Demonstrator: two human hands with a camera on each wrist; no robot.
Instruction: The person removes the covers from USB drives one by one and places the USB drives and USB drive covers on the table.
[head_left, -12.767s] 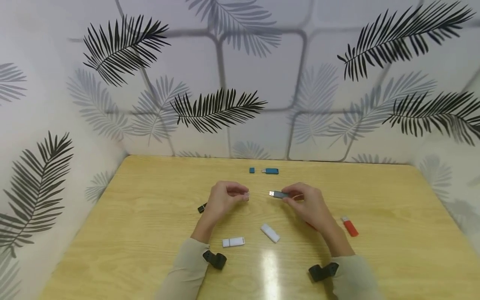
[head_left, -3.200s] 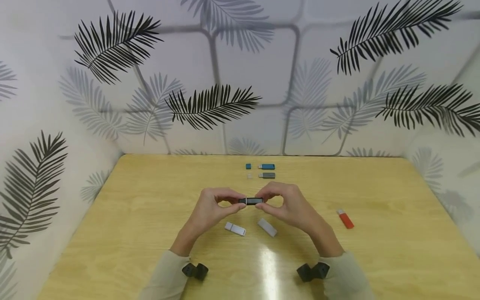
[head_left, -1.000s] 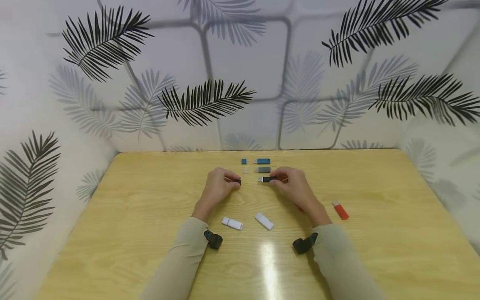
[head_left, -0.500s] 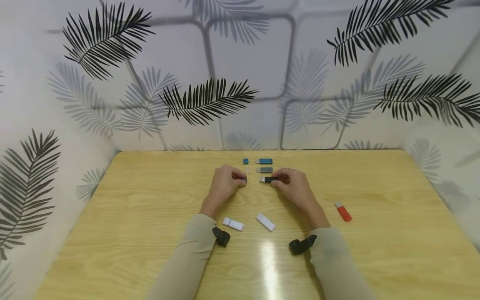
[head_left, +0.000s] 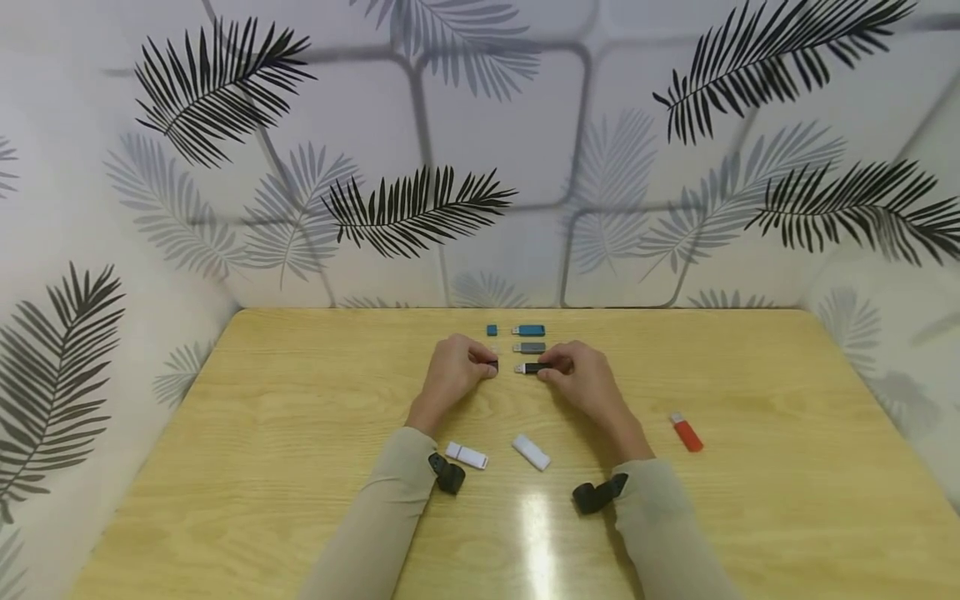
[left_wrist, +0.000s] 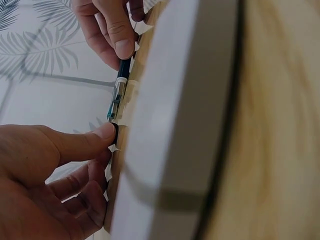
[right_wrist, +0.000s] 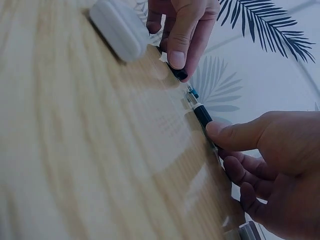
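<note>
My left hand (head_left: 453, 372) pinches a small black cap (right_wrist: 179, 73) between thumb and fingers, low at the table. Opposite it, my right hand (head_left: 587, 377) pinches the rear of a black USB stick (head_left: 533, 367), whose bare metal plug points left toward the cap. A gap separates cap and plug. Just behind lies a grey USB stick (head_left: 532, 347), with its clear cap (head_left: 494, 347) partly hidden by my left fingers. Farther back are a blue USB stick (head_left: 532, 331) and its blue cap (head_left: 492, 330), set apart.
Nearer the front lie a capped white USB stick (head_left: 467, 456) and a second white stick (head_left: 532, 452). A red USB stick (head_left: 687, 433) is off to the right. Patterned cloth (head_left: 487, 242) rises behind the wooden table (head_left: 300, 417).
The grey stick and clear cap, earlier held, now lie near the blue pair. The black stick was picked up, uncapped and carried back. Over the last half second, hands barely move.
</note>
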